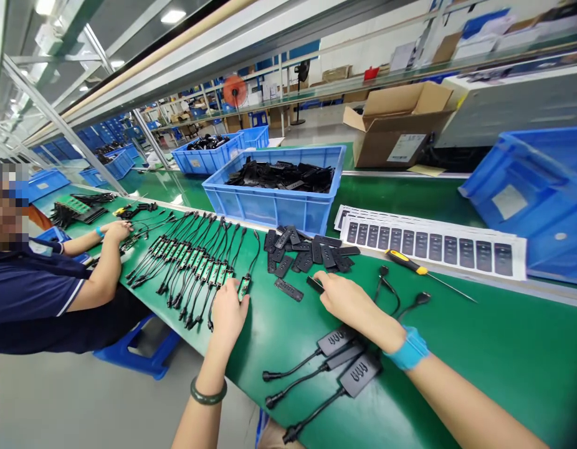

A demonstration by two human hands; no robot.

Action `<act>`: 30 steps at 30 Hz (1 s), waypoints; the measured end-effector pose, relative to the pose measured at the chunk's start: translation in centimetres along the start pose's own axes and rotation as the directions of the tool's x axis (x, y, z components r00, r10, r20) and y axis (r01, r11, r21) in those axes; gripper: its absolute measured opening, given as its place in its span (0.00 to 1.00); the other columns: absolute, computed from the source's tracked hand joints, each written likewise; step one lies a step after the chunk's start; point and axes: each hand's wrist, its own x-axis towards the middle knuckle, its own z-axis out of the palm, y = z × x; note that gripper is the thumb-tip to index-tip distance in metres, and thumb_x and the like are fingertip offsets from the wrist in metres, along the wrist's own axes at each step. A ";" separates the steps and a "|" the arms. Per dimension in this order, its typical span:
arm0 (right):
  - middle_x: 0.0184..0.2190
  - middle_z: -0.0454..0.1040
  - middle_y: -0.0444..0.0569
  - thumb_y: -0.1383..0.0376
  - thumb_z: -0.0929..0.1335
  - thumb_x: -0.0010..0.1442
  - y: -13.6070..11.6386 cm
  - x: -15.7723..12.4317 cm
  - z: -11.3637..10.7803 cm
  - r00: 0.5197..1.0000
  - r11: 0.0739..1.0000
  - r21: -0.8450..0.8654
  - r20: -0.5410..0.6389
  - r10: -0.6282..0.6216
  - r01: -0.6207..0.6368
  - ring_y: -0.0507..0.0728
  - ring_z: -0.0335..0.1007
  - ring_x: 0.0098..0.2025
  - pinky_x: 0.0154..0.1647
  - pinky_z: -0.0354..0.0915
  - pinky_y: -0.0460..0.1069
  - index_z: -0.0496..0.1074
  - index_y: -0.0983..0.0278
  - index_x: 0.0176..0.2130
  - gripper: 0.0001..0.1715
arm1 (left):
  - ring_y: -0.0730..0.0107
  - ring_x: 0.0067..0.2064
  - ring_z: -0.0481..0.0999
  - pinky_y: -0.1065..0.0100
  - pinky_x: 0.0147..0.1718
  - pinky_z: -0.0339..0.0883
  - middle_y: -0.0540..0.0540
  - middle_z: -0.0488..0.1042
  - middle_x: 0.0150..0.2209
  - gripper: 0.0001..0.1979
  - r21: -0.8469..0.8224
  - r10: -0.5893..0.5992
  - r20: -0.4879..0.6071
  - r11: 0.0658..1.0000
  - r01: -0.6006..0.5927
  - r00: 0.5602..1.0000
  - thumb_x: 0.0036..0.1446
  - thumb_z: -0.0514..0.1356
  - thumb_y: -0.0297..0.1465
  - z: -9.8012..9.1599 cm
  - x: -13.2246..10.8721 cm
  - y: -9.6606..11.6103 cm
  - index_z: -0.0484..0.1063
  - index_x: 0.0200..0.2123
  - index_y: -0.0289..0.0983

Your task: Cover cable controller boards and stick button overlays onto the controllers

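Note:
My left hand is at the right end of a row of wired circuit boards. Its curled fingers and thumb close at the lower end of a green circuit board with black cables; the exact contact is partly hidden. My right hand pinches a flat black plastic cover above the green table. A loose pile of similar covers lies just beyond, with a single cover between my hands. Below my right forearm lie several closed black cases with cables.
A screwdriver and label sheets lie to the right. A blue bin of black parts, an open carton and a tilted blue bin stand behind. At left, a co-worker's hands handle cables.

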 end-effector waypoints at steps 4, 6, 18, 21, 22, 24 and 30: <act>0.35 0.69 0.46 0.74 0.60 0.55 -1.1 0.1 -0.2 0.993 0.900 0.430 -0.109 -0.032 0.076 0.54 0.70 0.29 0.33 0.64 0.49 0.55 0.66 0.64 0.37 | 0.61 0.36 0.75 0.62 0.33 0.71 0.43 0.71 0.38 0.18 -0.312 -0.058 0.069 0.947 0.077 0.996 0.55 0.61 0.37 -0.3 -0.3 0.0 0.68 0.47 0.35; 0.33 0.66 0.42 0.71 0.61 0.54 -2.2 -0.1 -0.2 0.989 0.692 0.711 -0.144 -0.030 0.124 0.50 0.66 0.24 0.29 0.64 0.48 0.59 0.62 0.60 0.34 | 0.68 0.29 0.74 0.68 0.25 0.69 0.45 0.71 0.36 0.19 -0.474 -0.049 0.168 0.872 0.124 0.985 0.56 0.59 0.43 -0.4 -0.9 0.6 0.69 0.44 0.35; 0.24 0.66 0.39 0.58 0.65 0.62 -7.0 -1.5 0.4 0.983 0.276 0.945 -0.151 -0.100 0.173 0.53 0.69 0.29 0.27 0.63 0.47 0.61 0.60 0.46 0.15 | 0.65 0.39 0.81 0.69 0.38 0.74 0.41 0.77 0.45 0.28 -0.857 0.175 0.485 0.288 0.427 0.857 0.46 0.73 0.31 -1.6 -5.4 4.7 0.73 0.51 0.35; 0.26 0.66 0.40 0.57 0.67 0.60 -7.1 -1.6 0.6 0.986 0.268 0.950 -0.139 -0.098 0.160 0.53 0.70 0.29 0.26 0.65 0.47 0.63 0.60 0.46 0.16 | 0.65 0.40 0.81 0.68 0.41 0.74 0.41 0.78 0.43 0.27 -0.857 0.182 0.486 0.288 0.427 0.855 0.44 0.74 0.29 -1.6 -5.6 4.7 0.75 0.49 0.34; 0.28 0.67 0.40 0.57 0.68 0.59 -7.1 -1.6 0.6 0.986 0.255 0.954 -0.136 -0.095 0.156 0.52 0.71 0.28 0.25 0.65 0.46 0.63 0.60 0.45 0.17 | 0.65 0.40 0.81 0.68 0.42 0.74 0.42 0.79 0.43 0.27 -0.857 0.178 0.486 0.289 0.426 0.856 0.43 0.74 0.29 -1.6 -5.6 4.7 0.75 0.49 0.34; 0.31 0.66 0.41 0.56 0.69 0.58 -7.1 -1.6 0.6 0.987 0.233 0.961 -0.131 -0.092 0.149 0.52 0.71 0.28 0.25 0.66 0.46 0.64 0.61 0.45 0.18 | 0.65 0.39 0.80 0.68 0.41 0.74 0.42 0.79 0.41 0.27 -0.858 0.165 0.480 0.291 0.423 0.861 0.42 0.75 0.29 -1.6 -5.7 4.7 0.75 0.48 0.34; 0.30 0.64 0.40 0.55 0.70 0.57 -7.3 -1.8 0.5 0.986 0.200 0.969 -0.120 -0.119 0.143 0.51 0.71 0.27 0.25 0.66 0.46 0.64 0.61 0.44 0.20 | 0.66 0.38 0.79 0.66 0.39 0.74 0.43 0.78 0.39 0.25 -0.865 0.152 0.461 0.296 0.405 0.874 0.46 0.73 0.35 -1.6 -6.0 4.7 0.75 0.46 0.33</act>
